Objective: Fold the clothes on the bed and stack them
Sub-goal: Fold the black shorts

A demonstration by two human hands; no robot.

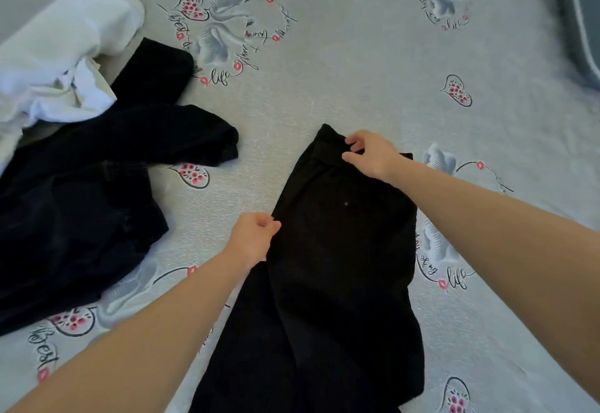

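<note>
A black pair of trousers (341,266) lies lengthwise on the bed in front of me, its waist end pointing away. My right hand (370,156) pinches the far top edge of the waist. My left hand (255,237) grips the left side edge of the same garment, fingers closed on the cloth. To the left a heap of dark, unfolded clothes (81,204) is spread over the sheet, and a crumpled white garment (61,52) lies partly on top of that heap at the far left.
The bed (373,65) is covered by a grey sheet printed with hearts, flowers and lettering. A dark grey edge, perhaps a pillow or blanket (581,22), runs along the far right corner. Bare sheet stretches beyond and right of the trousers.
</note>
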